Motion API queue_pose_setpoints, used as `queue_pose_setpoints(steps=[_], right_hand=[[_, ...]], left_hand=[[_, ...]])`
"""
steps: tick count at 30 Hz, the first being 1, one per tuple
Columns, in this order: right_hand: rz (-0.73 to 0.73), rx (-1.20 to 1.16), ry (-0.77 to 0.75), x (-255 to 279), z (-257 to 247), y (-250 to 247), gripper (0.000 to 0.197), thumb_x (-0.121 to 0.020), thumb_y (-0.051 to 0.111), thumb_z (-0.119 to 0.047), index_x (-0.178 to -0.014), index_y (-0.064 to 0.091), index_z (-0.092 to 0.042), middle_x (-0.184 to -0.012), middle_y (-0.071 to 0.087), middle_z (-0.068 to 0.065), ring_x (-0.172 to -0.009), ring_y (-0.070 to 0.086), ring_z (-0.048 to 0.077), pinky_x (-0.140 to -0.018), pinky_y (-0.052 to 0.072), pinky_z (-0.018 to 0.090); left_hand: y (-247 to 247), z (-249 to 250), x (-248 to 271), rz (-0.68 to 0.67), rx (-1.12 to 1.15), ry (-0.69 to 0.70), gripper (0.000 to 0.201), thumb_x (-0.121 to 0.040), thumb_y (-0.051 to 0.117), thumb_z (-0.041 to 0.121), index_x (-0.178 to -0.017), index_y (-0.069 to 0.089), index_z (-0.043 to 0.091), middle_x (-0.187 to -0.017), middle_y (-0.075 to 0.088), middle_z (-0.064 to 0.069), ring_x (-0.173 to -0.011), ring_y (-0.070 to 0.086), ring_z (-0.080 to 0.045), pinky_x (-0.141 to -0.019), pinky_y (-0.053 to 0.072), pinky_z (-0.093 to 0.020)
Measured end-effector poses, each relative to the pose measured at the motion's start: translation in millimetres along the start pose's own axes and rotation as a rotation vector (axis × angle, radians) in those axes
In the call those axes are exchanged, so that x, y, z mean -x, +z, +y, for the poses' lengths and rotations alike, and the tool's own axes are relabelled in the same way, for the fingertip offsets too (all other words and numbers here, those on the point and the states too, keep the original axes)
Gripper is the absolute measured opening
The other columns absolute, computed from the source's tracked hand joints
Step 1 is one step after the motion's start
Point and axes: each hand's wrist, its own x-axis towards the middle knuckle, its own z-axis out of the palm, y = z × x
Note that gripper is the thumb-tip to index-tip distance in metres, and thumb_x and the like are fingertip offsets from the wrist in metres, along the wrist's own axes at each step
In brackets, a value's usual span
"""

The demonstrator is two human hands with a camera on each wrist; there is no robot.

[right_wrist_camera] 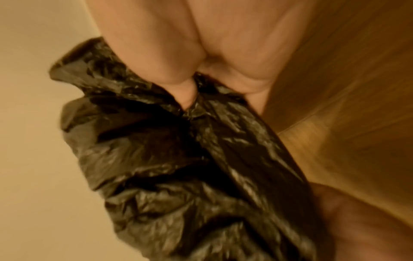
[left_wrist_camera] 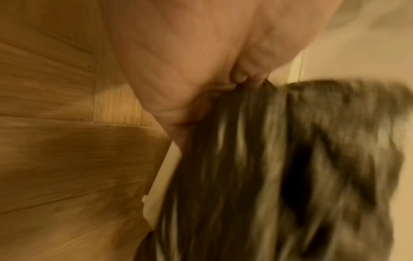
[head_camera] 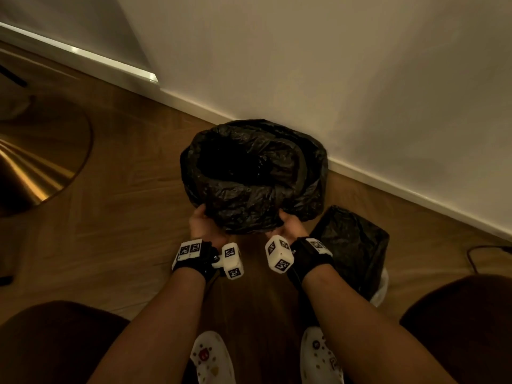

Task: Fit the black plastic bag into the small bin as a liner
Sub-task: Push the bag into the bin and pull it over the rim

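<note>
The black plastic bag [head_camera: 249, 195] stands open-mouthed on the floor against the wall, its rim turned outward and down. The small bin is hidden under the plastic. My left hand [head_camera: 201, 220] grips the near left of the turned-down edge, and my right hand [head_camera: 288, 223] grips the near right. In the left wrist view, blurred by motion, the left hand [left_wrist_camera: 201, 53] has its fingers buried in bag plastic [left_wrist_camera: 268, 176]. The right wrist view shows the right hand [right_wrist_camera: 201, 44] with thumb and fingers pinching a fold of the bag [right_wrist_camera: 178, 159].
A second bundle of black plastic [head_camera: 352, 245] sits on the wooden floor at the right, with something white [head_camera: 381, 289] under it. A round brass base [head_camera: 36, 162] lies at the left. A cable [head_camera: 484, 253] runs at the far right. The wall and skirting board [head_camera: 388, 184] are behind.
</note>
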Motion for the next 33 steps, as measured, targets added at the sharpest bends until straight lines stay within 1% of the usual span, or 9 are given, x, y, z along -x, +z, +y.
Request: queue_pose_setpoints(steps=[3, 6, 10, 15, 19, 23, 27, 30, 33], right_hand=[[0.041, -0.026, -0.018, 2.0, -10.1, 0.1, 0.04, -0.103, 0.046, -0.022, -0.139, 0.05, -0.005, -0.13, 0.06, 0.019, -0.105, 0.063, 0.034, -0.057, 0.059, 0.032], [0.026, 0.024, -0.045, 4.4, -16.1, 7.3, 0.038, -0.104, 0.044, -0.024, -0.133, 0.052, -0.001, -0.124, 0.061, 0.02, -0.086, 0.061, 0.03, -0.044, 0.055, 0.027], [-0.027, -0.148, -0.076, 17.6, -14.9, 20.2, 0.049, -0.104, 0.035, -0.042, -0.136, 0.053, -0.009, -0.133, 0.057, 0.013, -0.097, 0.059, 0.034, -0.064, 0.055, 0.036], [-0.108, -0.323, -0.15, 18.6, -10.1, 4.1, 0.054, -0.077, 0.043, -0.016, -0.127, 0.057, -0.005, -0.134, 0.058, 0.015, -0.119, 0.055, 0.038, -0.105, 0.042, 0.049], [0.069, 0.197, -0.182, 6.7, -6.4, 3.8, 0.042, -0.068, 0.054, 0.003, -0.109, 0.065, 0.006, -0.117, 0.066, 0.024, -0.094, 0.067, 0.04, -0.075, 0.055, 0.042], [0.222, 0.491, -0.17, -7.2, -10.3, -4.1, 0.047, -0.08, 0.069, -0.022, -0.121, 0.061, -0.001, -0.107, 0.069, 0.018, -0.094, 0.069, 0.036, -0.059, 0.054, 0.031], [0.283, 0.649, -0.132, -4.2, -10.6, -13.0, 0.048, -0.088, 0.066, -0.042, -0.118, 0.061, -0.005, -0.087, 0.07, 0.008, -0.067, 0.067, 0.022, -0.046, 0.043, 0.024], [0.21, 0.364, -0.047, -2.6, -10.7, -15.1, 0.042, -0.092, 0.065, -0.027, -0.126, 0.054, -0.005, -0.086, 0.07, 0.009, -0.056, 0.065, 0.014, -0.039, 0.047, 0.021], [0.123, -0.047, 0.004, 2.5, -15.8, -10.4, 0.042, -0.098, 0.056, -0.011, -0.137, 0.042, -0.005, -0.119, 0.064, 0.014, -0.069, 0.074, 0.019, -0.057, 0.061, 0.032]], left_hand=[[-12.8, -0.4, 9.8, -0.159, 0.049, -0.001, 0.039, -0.071, 0.051, 0.027, -0.105, 0.067, 0.014, -0.114, 0.063, -0.008, -0.112, 0.055, -0.032, -0.096, 0.042, -0.045], [-1.4, -11.3, 18.9, -0.25, -0.19, 0.033, 0.042, -0.08, 0.063, 0.011, -0.121, 0.06, 0.014, -0.118, 0.068, -0.008, -0.11, 0.062, -0.031, -0.089, 0.051, -0.046], [7.9, -16.7, -1.2, -0.092, -0.392, 0.05, 0.052, -0.063, 0.082, 0.016, -0.113, 0.067, 0.009, -0.118, 0.069, -0.011, -0.111, 0.065, -0.036, -0.097, 0.05, -0.054], [2.3, -0.6, -8.8, 0.003, -0.031, -0.023, 0.059, -0.077, 0.052, 0.005, -0.136, 0.051, 0.008, -0.138, 0.055, -0.017, -0.126, 0.052, -0.038, -0.11, 0.037, -0.054], [7.2, 2.9, -8.5, -0.001, 0.003, -0.113, 0.052, -0.096, 0.038, 0.024, -0.146, 0.037, 0.008, -0.147, 0.043, -0.019, -0.134, 0.042, -0.037, -0.112, 0.031, -0.053], [8.4, 6.2, -13.0, 0.133, -0.297, -0.072, 0.04, -0.087, 0.059, 0.024, -0.124, 0.054, 0.011, -0.119, 0.06, -0.012, -0.103, 0.059, -0.033, -0.075, 0.054, -0.045], [2.5, 19.1, -21.5, 0.173, -0.506, -0.052, 0.052, -0.069, 0.077, 0.031, -0.114, 0.059, 0.012, -0.104, 0.062, -0.007, -0.077, 0.061, -0.02, -0.054, 0.049, -0.029], [7.7, 23.8, -19.8, 0.065, -0.454, -0.059, 0.022, -0.081, 0.072, 0.022, -0.097, 0.061, 0.011, -0.084, 0.062, -0.005, -0.058, 0.053, -0.011, -0.039, 0.04, -0.017], [13.8, 28.4, -16.3, 0.006, -0.28, -0.077, 0.014, -0.09, 0.063, 0.022, -0.098, 0.059, 0.011, -0.092, 0.061, -0.007, -0.064, 0.053, -0.012, -0.037, 0.043, -0.014]])
